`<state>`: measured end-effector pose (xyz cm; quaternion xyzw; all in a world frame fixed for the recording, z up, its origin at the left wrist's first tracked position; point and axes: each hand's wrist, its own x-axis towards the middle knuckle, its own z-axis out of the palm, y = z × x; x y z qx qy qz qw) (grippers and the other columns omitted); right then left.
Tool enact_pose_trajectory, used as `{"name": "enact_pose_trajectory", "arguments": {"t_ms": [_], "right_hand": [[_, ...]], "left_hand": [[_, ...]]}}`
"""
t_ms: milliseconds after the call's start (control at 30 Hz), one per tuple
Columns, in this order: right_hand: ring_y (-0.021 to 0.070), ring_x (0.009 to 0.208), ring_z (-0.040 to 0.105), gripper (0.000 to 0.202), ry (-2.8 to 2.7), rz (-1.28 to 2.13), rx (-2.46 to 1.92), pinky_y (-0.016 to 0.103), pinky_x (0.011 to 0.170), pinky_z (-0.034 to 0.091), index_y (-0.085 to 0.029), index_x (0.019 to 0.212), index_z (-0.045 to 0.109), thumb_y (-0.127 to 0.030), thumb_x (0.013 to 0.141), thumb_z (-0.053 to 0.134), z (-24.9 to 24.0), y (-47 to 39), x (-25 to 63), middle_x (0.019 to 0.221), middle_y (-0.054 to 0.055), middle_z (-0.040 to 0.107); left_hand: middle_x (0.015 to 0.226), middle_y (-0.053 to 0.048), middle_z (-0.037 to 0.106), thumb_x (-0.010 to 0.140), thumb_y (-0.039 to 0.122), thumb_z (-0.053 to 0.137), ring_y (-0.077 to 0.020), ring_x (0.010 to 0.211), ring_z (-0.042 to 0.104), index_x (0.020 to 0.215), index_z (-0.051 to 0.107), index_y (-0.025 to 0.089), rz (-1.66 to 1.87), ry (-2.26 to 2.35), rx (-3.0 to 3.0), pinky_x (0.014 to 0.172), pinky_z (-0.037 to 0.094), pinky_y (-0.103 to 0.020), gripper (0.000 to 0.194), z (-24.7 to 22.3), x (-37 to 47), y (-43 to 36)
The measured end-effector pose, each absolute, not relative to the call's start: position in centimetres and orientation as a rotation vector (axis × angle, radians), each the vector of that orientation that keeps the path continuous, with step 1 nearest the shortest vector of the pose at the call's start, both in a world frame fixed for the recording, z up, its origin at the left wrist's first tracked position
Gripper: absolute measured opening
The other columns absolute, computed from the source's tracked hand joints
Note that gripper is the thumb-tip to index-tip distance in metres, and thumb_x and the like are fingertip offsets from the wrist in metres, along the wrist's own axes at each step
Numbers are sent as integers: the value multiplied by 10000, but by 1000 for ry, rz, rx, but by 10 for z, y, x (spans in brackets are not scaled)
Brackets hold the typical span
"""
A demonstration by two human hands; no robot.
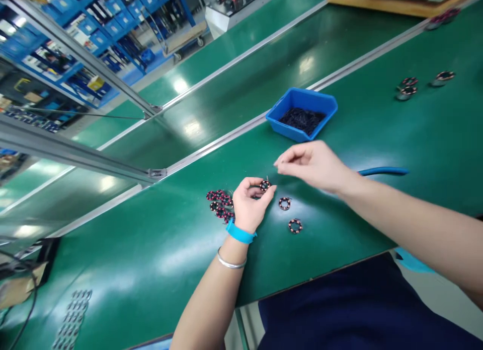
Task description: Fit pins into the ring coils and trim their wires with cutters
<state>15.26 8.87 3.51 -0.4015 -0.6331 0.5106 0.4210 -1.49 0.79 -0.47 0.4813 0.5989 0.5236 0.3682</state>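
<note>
Between the thumb and fingers of my left hand (249,205) is a small copper-wound stator ring (265,186), with a thin wire end sticking up from it. My right hand (315,163) hovers just above and to the right, thumb and fingertips pinched together; whatever it may hold is too small to make out. Two more wound rings lie flat on the table, a nearer one (295,226) and a farther one (285,203), right of my left hand. Beside that hand's other side is a cluster of wound rings (221,206), partly hidden by it.
A blue bin (294,134) of thin black pieces stands beyond my right hand. Behind my right wrist lies a blue tube-like thing (388,170). More rings (407,90) sit at the far right. Rows of small metallic parts (73,317) lie lower left. Metal posts (75,151) rise at left.
</note>
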Motion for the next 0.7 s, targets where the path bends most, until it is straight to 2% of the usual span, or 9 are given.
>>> {"name": "enact_pose_trajectory", "arguments": {"t_ms": [100, 233, 333, 433, 700], "right_hand": [[159, 591, 665, 68, -1509, 1452, -1006, 273, 552, 541, -184, 648, 720, -235, 615, 751, 22, 68, 137, 646, 30, 739], [138, 560, 652, 58, -1442, 1553, -1068, 252, 533, 534, -178, 604, 696, -232, 600, 715, 16, 72, 137, 609, 31, 720], [126, 555, 653, 79, -1416, 1548, -1082, 238, 520, 529, -177, 540, 648, -225, 596, 677, 19, 75, 142, 676, 52, 742], [117, 534, 631, 81, -1431, 1500, -1063, 231, 508, 509, -183, 485, 607, -170, 552, 651, 20, 75, 144, 652, 41, 732], [119, 495, 595, 64, -1490, 1470, -1034, 242, 482, 484, -203, 519, 599, -178, 524, 658, 20, 74, 144, 589, 18, 716]], "left_hand": [[728, -4, 682, 675, 264, 801, -90, 583, 637, 852, 627, 161, 1368, 1539, 1289, 547, 506, -191, 268, -5, -14, 4], [758, -9, 682, 695, 247, 789, -105, 636, 654, 882, 640, 166, 1367, 1541, 1354, 581, 522, -203, 253, -5, -15, 5], [787, -16, 673, 711, 242, 776, -112, 666, 658, 901, 643, 168, 1363, 1514, 1384, 593, 526, -208, 243, -6, -16, 5], [827, -24, 660, 731, 217, 752, -118, 704, 657, 920, 651, 174, 1342, 1486, 1458, 613, 531, -216, 219, -6, -17, 4], [876, -36, 648, 763, 179, 710, -122, 752, 658, 956, 667, 175, 1324, 1452, 1586, 633, 539, -214, 197, -6, -17, 3]]}}
